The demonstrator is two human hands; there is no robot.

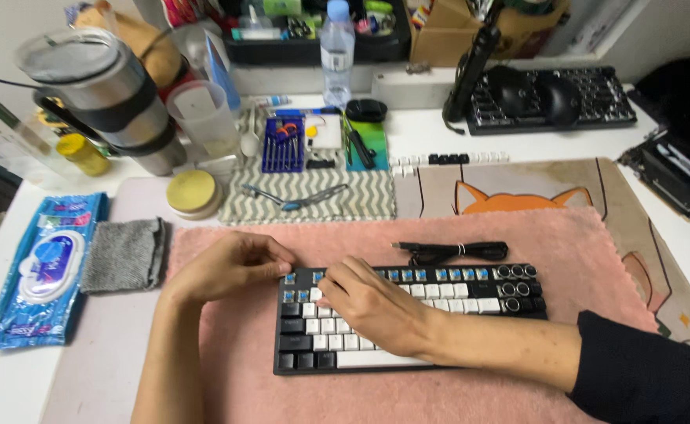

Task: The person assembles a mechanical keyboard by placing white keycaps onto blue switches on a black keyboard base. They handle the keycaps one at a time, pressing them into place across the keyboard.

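A small mechanical keyboard (470,294) with black and white keycaps lies on a pink towel (580,235). Its top row has bare blue switches showing. My left hand (231,267) rests at the keyboard's top left corner, fingers bent against the edge. My right hand (368,302) lies across the left half of the keyboard, its fingertips pressing near the top left keys. Whether a keycap is pinched between the fingers is hidden.
A coiled black cable (451,251) lies just behind the keyboard. A row of loose keycaps (451,159), a tool set (284,145), tweezers (298,196), a water bottle (336,51), a steel tumbler (109,98), a wipes pack (43,267), a grey cloth (124,253) and a second keyboard (549,98) surround it.
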